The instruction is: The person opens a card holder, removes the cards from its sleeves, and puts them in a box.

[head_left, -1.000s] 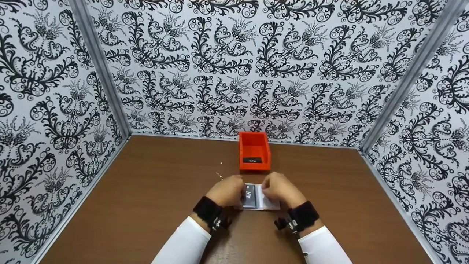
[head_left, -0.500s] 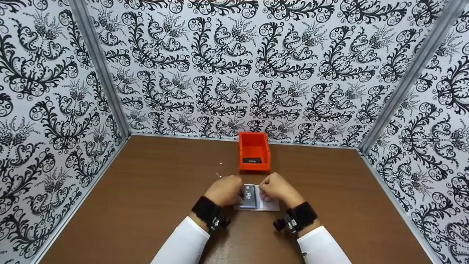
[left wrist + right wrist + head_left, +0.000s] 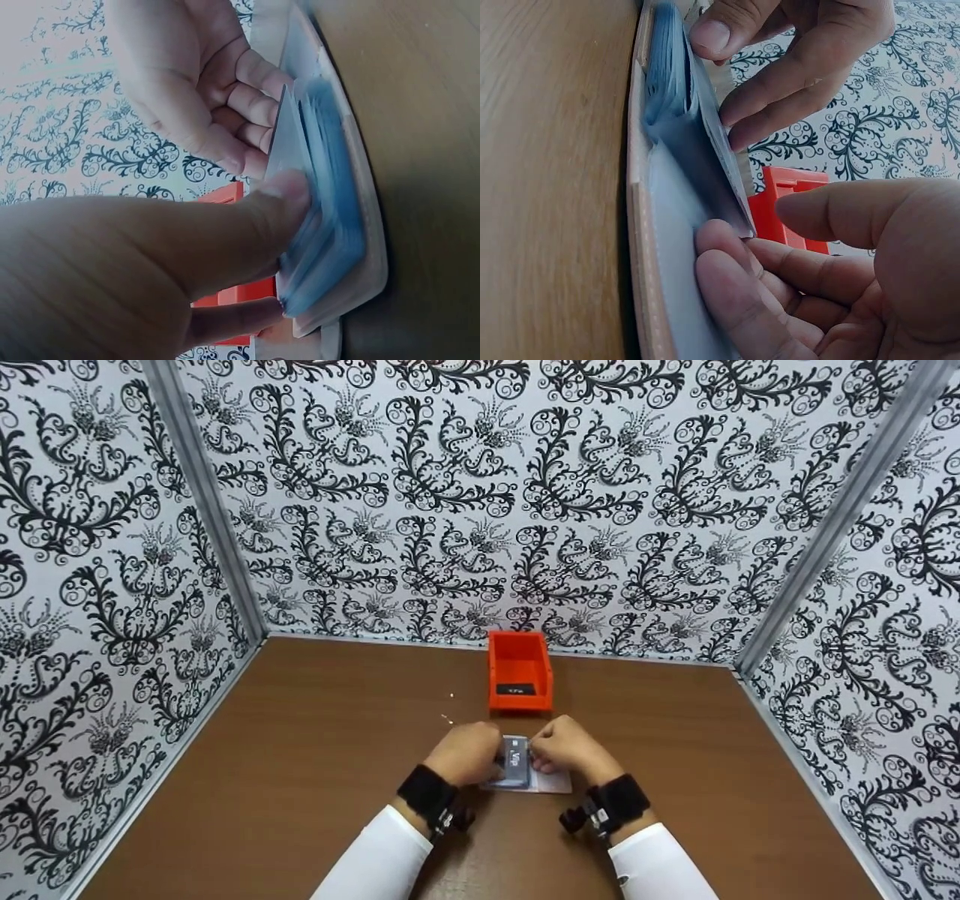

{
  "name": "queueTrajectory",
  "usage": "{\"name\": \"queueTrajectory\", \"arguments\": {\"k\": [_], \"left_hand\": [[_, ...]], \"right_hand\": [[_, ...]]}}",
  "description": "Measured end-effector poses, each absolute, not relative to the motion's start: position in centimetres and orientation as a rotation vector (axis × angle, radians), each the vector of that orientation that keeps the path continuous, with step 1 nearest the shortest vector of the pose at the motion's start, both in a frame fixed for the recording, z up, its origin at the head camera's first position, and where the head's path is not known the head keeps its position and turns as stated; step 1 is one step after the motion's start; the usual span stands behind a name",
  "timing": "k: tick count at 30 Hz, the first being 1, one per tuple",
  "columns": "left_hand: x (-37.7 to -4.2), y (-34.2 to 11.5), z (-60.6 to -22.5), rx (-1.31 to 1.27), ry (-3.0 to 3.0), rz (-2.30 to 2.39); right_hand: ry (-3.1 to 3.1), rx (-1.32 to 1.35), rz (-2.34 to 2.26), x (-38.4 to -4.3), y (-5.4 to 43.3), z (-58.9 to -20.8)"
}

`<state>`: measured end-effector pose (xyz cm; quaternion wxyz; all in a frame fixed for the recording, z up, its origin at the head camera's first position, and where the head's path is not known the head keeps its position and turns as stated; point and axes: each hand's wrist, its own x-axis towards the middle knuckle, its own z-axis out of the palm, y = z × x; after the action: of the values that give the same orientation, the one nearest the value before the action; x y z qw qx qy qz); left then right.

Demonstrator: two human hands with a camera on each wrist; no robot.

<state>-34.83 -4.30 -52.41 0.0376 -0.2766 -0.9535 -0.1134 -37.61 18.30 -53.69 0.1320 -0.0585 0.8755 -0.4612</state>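
Curving left hand (image 3: 466, 754) and right hand (image 3: 571, 746) over wallet (image 3: 553, 784), lower centre of head view.
Pinching sleeves (image 3: 339, 187) with left; touching their edge with right, cannot tell if pinching. Reading “Vip” on card (image 3: 516, 759) in head view alone.

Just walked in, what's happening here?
A card holder lies open on the table. The person's left hand pinches its clear sleeves; their right hand is at the edge of a dark "Vip" card, grip unclear. Another dark item lies in the orange bin behind.
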Motion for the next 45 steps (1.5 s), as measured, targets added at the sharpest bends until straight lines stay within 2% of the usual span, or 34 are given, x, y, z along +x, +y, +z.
{"name": "queueTrajectory", "arguments": {"k": [19,45], "left_hand": [[-34.64,-4.07,-53.26,-0.855,-2.875,-0.270],[-34.52,-3.97,-52.66,-0.811,-2.911,-0.307]], "right_hand": [[2.564,-0.175,-1.287,-37.63,18.12,-54.24],[2.256,-0.054,-1.578,-38.23,19.04,-53.93]]}}
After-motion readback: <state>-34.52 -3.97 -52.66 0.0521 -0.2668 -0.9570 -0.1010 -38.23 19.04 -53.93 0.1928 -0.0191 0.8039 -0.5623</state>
